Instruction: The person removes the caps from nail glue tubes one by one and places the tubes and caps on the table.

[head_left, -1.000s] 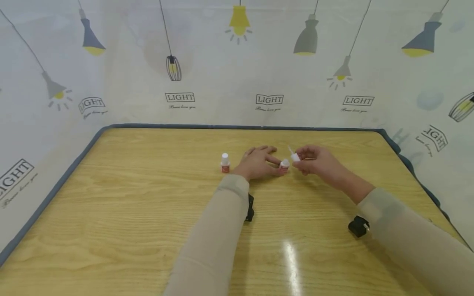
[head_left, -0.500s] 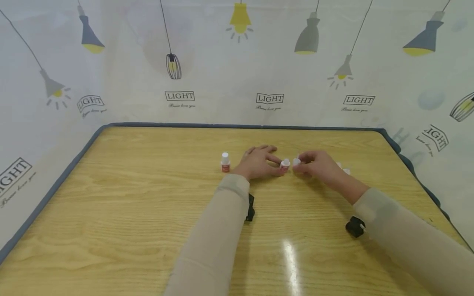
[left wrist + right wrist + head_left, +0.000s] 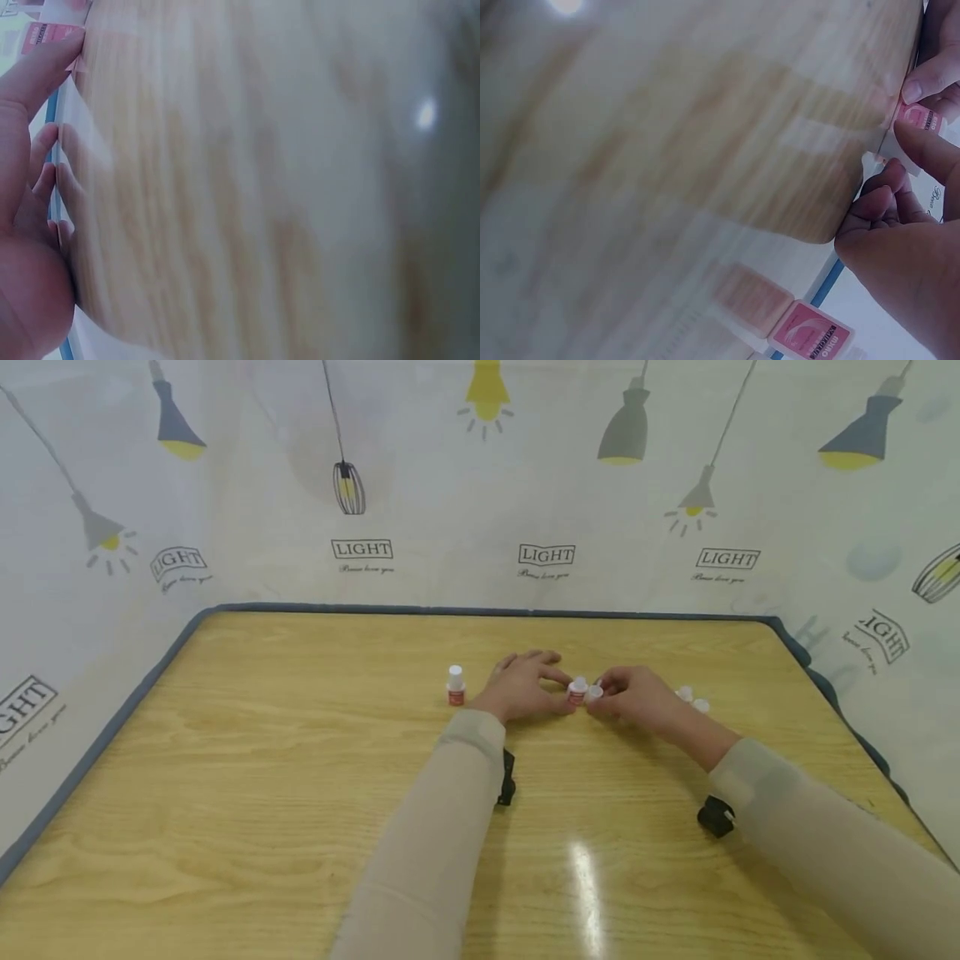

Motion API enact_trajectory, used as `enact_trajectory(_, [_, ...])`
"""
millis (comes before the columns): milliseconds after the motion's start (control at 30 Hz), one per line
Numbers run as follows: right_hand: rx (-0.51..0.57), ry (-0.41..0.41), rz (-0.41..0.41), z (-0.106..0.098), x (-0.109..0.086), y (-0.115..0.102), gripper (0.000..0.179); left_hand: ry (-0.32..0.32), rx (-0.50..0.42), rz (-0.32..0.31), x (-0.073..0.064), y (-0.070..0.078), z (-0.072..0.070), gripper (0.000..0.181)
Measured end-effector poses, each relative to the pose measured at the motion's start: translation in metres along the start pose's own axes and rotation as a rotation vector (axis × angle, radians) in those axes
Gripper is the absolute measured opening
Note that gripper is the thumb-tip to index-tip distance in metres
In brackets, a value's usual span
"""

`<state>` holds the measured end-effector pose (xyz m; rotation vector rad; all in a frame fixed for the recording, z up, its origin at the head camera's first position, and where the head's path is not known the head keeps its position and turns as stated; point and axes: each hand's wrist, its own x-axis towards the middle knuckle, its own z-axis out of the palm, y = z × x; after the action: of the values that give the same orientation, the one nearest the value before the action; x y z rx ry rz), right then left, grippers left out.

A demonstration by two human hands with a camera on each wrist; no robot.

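Observation:
My left hand lies low over the table, holding a small red-labelled white bottle between thumb and forefinger; the other fingers spread out behind. In the left wrist view the thumb touches the pink label. Just right of that bottle, my right hand pinches a white cap with a thin stem. The cap sits low, right beside the bottle. A matching bottle, capped and upright, stands left of my left hand.
Two small white pieces show behind my right wrist. Another pink-labelled bottle appears in the right wrist view. Black wrist cameras hang under both sleeves. A blue-grey edging borders the wooden table against the lamp-printed wall cloth.
My right hand has turned the cap and lowered it, stem no longer pointing up-left, then moved it left to the bottle. White pieces have come into sight behind the right wrist. My left hand stays put.

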<state>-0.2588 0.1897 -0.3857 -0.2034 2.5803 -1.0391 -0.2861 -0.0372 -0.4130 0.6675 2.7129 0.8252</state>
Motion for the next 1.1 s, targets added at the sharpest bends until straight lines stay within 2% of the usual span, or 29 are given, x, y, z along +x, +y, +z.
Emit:
enact_trajectory(200, [-0.007, 0.000, 0.003, -0.004, -0.002, 0.001, 0.039, -0.007, 0.008, 0.004, 0.003, 0.004, 0.002, 0.048])
enact_trajectory(300, [-0.019, -0.022, 0.001, -0.008, -0.002, -0.001, 0.046, -0.027, 0.035, 0.007, 0.005, 0.008, 0.002, 0.050])
enact_trajectory(467, [-0.065, -0.026, -0.034, -0.023, -0.003, -0.013, 0.061, -0.056, 0.102, -0.008, 0.000, 0.020, -0.009, 0.063])
enact_trajectory(600, [-0.057, 0.025, -0.080, -0.037, -0.006, -0.029, 0.062, -0.040, 0.230, 0.013, -0.012, 0.037, -0.031, 0.074])
enact_trajectory(767, [-0.010, 0.070, -0.113, -0.050, -0.007, -0.056, 0.060, 0.004, 0.414, 0.016, -0.034, 0.052, -0.068, 0.067])
enact_trajectory(900, [0.067, 0.080, -0.110, -0.047, -0.001, -0.076, 0.060, 0.054, 0.485, 0.004, -0.053, 0.049, -0.093, 0.062])
enact_trajectory(1100, [0.139, 0.067, -0.121, -0.023, 0.014, -0.105, 0.058, 0.135, 0.530, -0.010, -0.083, 0.028, -0.122, 0.067])
